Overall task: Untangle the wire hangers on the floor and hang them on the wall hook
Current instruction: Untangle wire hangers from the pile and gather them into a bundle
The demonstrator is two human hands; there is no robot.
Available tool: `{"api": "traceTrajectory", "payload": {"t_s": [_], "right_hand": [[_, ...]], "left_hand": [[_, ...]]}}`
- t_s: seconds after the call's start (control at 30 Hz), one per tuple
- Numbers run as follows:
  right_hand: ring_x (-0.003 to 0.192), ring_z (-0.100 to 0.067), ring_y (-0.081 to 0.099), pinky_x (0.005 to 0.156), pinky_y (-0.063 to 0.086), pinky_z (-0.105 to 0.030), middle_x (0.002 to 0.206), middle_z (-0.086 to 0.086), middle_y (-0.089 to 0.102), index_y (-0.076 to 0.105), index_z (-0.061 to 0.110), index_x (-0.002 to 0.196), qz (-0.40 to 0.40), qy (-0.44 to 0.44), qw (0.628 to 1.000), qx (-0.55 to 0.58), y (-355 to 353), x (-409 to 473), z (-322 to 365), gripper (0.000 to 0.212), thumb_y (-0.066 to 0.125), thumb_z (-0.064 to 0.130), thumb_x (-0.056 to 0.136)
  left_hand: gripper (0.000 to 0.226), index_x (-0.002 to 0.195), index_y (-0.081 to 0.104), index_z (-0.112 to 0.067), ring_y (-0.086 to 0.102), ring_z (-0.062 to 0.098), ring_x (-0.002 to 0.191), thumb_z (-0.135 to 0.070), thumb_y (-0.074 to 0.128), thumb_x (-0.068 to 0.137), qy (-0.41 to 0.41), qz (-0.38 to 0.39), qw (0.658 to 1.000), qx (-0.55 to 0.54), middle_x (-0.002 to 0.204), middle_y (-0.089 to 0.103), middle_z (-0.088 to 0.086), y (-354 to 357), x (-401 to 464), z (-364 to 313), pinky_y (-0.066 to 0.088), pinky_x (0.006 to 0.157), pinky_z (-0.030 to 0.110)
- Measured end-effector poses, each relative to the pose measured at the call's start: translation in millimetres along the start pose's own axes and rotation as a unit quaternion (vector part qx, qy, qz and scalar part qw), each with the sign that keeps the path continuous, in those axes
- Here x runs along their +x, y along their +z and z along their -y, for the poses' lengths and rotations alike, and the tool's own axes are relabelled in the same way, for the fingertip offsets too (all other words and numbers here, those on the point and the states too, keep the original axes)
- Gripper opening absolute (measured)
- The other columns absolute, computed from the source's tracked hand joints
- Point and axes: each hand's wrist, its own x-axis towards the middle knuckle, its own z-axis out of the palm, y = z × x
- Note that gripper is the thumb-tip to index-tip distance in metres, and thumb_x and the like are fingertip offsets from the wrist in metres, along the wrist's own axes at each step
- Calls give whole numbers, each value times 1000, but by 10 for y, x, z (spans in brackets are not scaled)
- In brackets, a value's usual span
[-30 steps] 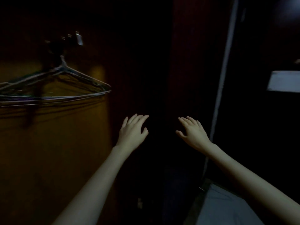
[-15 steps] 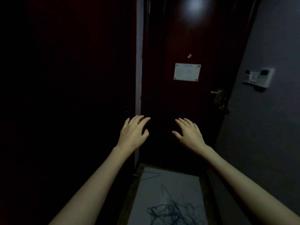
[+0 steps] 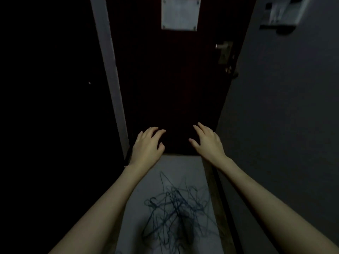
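Observation:
A tangled heap of dark wire hangers point(image 3: 174, 213) lies on the pale floor point(image 3: 183, 165) between my forearms, low in the head view. My left hand point(image 3: 147, 145) is stretched out in front of me, above and beyond the heap, fingers relaxed and holding nothing. My right hand point(image 3: 207, 142) is held out beside it at the same height, fingers straight and spread, also empty. Neither hand touches the hangers. The wall hook and the hangers hung on it are out of view.
A dark door point(image 3: 168, 88) with a white plate point(image 3: 180, 13) and a metal handle point(image 3: 223, 50) closes the narrow passage ahead. A grey wall point(image 3: 284, 125) stands on the right with a white device point(image 3: 284, 13) mounted high. Very dark surface on the left.
My view swung right, away from the hook with hung hangers, then tilted down onto the heap on the floor. Both hands stayed outstretched and empty.

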Motion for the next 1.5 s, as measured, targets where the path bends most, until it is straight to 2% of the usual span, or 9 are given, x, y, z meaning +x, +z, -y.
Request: {"api": "traceTrajectory", "payload": {"t_s": [0.1, 0.23, 0.43, 0.6, 0.77, 0.93, 1.13, 1.33, 1.5], "right_hand": [[143, -21, 17, 116, 18, -43, 157, -3, 18, 22, 17, 148, 10, 15, 1000, -12, 906, -78, -279, 60, 41, 41, 97], [142, -21, 19, 114, 18, -40, 156, -3, 18, 21, 17, 148, 53, 43, 998, -12, 2447, -373, -702, 61, 41, 42, 96], [142, -20, 18, 114, 19, -42, 157, -2, 17, 20, 17, 148, 107, 66, 992, -25, 4578, -837, -1295, 61, 41, 42, 96], [142, -20, 20, 112, 19, -42, 157, -2, 18, 22, 17, 148, 116, 84, 989, -44, 5930, -1032, -1680, 60, 41, 41, 97], [141, -22, 22, 112, 20, -44, 157, -3, 18, 22, 17, 147, 114, 85, 989, -48, 7006, -1055, -1897, 59, 41, 41, 97], [140, -24, 24, 113, 20, -44, 155, -3, 22, 23, 18, 147, 116, 58, 990, -55, 7632, -1074, -2025, 59, 42, 42, 97], [136, -26, 31, 109, 31, -41, 153, -7, 28, 26, 15, 147, 164, 75, 983, -27, 8095, -1222, -2193, 58, 45, 37, 96], [131, -29, 36, 103, 37, -39, 146, -10, 36, 35, 12, 142, 191, 119, 972, 58, 8585, -1293, -2308, 52, 46, 34, 96], [121, -30, 47, 98, 42, -39, 134, -14, 49, 44, 8, 135, 153, 178, 965, 117, 8701, -1295, -2566, 49, 56, 28, 91]], "left_hand": [[49, 143, 36, -24, 27, 18, 137, -22, 44, 94, 1, 38, 999, 5, 149, 34, 1, 939, -237, 381, 11, 116, 32], [50, 141, 38, -22, 38, 24, 129, -20, 47, 92, 8, 87, 996, -8, 141, 42, 5, 2365, -709, 947, 24, 108, 32], [52, 143, 36, -18, 38, 24, 127, -16, 47, 92, 8, 128, 991, -30, 141, 43, 6, 4242, -1469, 1520, 27, 109, 36], [53, 144, 33, -19, 36, 22, 128, -17, 46, 93, 7, 149, 988, -31, 142, 42, 4, 5533, -1913, 1998, 25, 107, 31], [52, 144, 32, -17, 36, 23, 129, -18, 46, 94, 13, 150, 988, -39, 144, 40, 6, 6460, -2152, 2375, 28, 103, 30], [53, 144, 33, -17, 41, 26, 126, -17, 47, 94, -1, 183, 982, -52, 142, 43, 9, 7111, -2358, 2653, 35, 102, 32], [53, 143, 33, -15, 43, 23, 126, -11, 49, 93, -89, 263, 950, -141, 142, 42, 11, 7510, -2604, 2898, 40, 100, 31], [52, 142, 35, -13, 45, 25, 125, -11, 52, 93, -128, 245, 950, -148, 140, 44, 12, 7788, -2453, 2982, 40, 97, 30], [52, 139, 40, -11, 49, 25, 123, -9, 58, 89, -115, 245, 945, -185, 137, 48, 12, 8017, -2328, 2764, 42, 97, 31]]}}
